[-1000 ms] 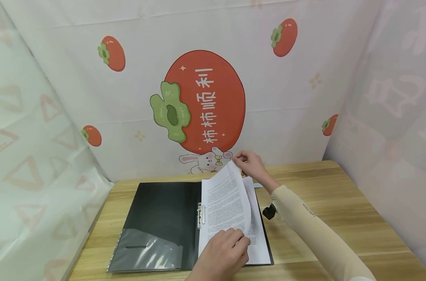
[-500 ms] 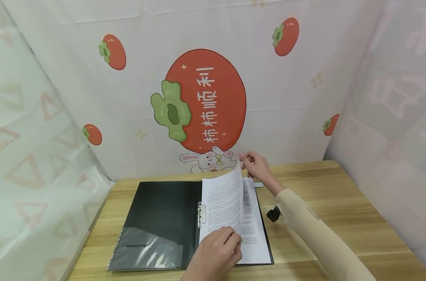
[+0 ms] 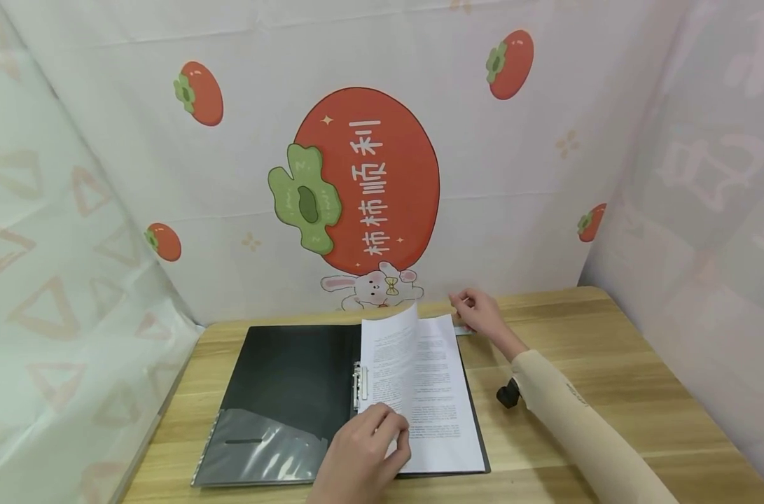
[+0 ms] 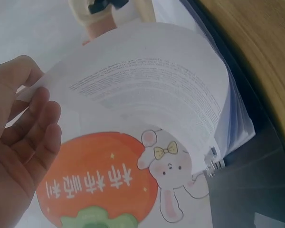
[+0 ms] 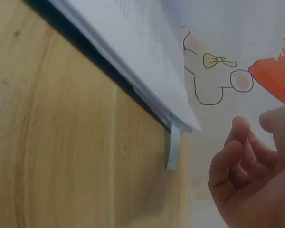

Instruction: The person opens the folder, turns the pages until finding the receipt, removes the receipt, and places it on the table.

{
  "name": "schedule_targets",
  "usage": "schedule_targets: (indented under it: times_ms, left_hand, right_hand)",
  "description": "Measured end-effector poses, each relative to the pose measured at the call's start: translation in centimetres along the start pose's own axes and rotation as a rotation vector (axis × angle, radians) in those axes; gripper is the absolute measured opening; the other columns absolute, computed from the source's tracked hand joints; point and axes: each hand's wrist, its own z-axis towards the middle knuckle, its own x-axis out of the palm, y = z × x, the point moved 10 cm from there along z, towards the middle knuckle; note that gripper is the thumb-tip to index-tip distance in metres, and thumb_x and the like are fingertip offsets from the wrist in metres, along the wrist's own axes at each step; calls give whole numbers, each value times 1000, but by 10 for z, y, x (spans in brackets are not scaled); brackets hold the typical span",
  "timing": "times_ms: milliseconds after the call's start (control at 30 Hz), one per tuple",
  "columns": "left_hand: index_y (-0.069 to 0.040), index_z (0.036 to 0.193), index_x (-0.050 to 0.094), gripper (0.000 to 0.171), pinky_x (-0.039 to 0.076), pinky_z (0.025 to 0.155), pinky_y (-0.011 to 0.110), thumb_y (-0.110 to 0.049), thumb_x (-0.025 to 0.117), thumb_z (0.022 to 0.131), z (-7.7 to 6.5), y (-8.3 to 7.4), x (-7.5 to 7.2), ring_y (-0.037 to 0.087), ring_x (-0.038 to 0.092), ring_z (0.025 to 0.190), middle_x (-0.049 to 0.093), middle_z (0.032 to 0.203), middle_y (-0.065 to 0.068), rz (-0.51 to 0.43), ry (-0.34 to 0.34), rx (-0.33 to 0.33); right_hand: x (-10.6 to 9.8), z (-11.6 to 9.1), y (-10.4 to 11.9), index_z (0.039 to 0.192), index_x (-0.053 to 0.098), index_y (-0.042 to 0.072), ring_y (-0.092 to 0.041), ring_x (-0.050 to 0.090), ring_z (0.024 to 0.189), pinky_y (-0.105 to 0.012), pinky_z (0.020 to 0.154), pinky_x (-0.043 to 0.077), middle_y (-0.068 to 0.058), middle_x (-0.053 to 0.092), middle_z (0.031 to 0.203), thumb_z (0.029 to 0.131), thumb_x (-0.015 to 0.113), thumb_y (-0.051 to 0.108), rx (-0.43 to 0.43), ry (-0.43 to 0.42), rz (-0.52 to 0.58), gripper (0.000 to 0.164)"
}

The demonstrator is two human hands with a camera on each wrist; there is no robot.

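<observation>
From my end I'm seeing a light wood-grain table [image 3: 608, 371], and behind it a white printed backdrop [image 3: 508, 161] is showing a big orange-red persimmon [image 3: 403, 182], a white cartoon rabbit [image 3: 370, 288] touching its bottom edge.

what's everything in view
table: one, brown, beneath
backdrop: one, white, behind table
persimmon prints: five, red, backdrop
rabbit print: one, white, backdrop
folder: one, black, open on table
pocket: one, clear, folder's left side
clip: one, silver, folder's middle
papers: several, white, folder's right side
raised page: count unclear, white, above papers
tab: one, pale blue, papers' far corner
device: one, black, beside sleeve
sleeve: one, beige, lower right
left grip: one, bare, pinching raised page
right grip: one, bare, near tab
</observation>
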Motion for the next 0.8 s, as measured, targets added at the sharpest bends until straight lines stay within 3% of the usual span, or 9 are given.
schedule_targets:
  times_ms: [200, 300, 600, 800]
  left_hand:
    - [-20, 96, 67, 19, 47, 66, 9, -3, 69, 89, -9, 29, -18, 1, 54, 73, 61, 93, -11, -204, -82, -107]
    - [-18, 99, 67, 17, 49, 65, 12, -3, 69, 92, -14, 45, -26, 4, 54, 73, 60, 95, -9, -255, -101, -167]
    - [-16, 101, 68, 19, 50, 63, 15, -1, 73, 91, -38, 71, -50, 5, 55, 71, 62, 93, -7, -207, -140, -287]
    - [-16, 101, 67, 30, 50, 62, 15, 6, 77, 82, -55, 80, -59, 4, 55, 71, 62, 93, -5, -163, -166, -326]
  right_hand:
    - [-5, -2, -20, 116, 64, -5, -24, 57, 57, -33, 53, 51, -24, 67, 94, 111, 54, 39, 42, 22, -15, 45]
    - [-7, -2, -24, 116, 63, -6, -21, 57, 57, -32, 53, 51, -23, 68, 92, 111, 55, 39, 48, 22, -26, 46]
    - [-6, -4, -36, 108, 65, 0, -20, 58, 56, -29, 52, 48, -12, 66, 82, 110, 59, 35, 73, 23, -31, 36]
    - [-6, -9, -46, 111, 62, -5, -21, 60, 58, -31, 53, 51, -15, 67, 84, 110, 58, 27, 104, 33, 14, 33]
